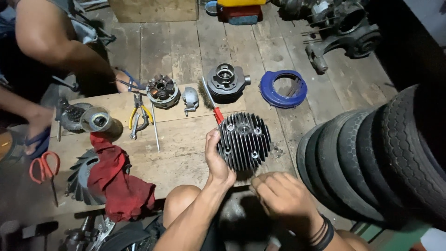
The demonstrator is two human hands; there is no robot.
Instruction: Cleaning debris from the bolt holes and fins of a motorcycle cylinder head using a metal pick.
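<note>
One view only, from a camera worn on the person's head. It looks steeply down and forward over a wooden board (176, 139) on a plank floor (232, 51). Range is close: the person's own left hand (217, 160) and right hand (278, 197) sit at 6 o'clock, just below frame centre. A stack of tyres (371, 158) fills 3 to 4 o'clock. Another person's arm (55, 46) enters at 10 o'clock. No second view exists for overlap.

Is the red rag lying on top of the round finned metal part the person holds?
No, the red rag lies on the wooden board, apart from the finned part in the left hand.
</note>
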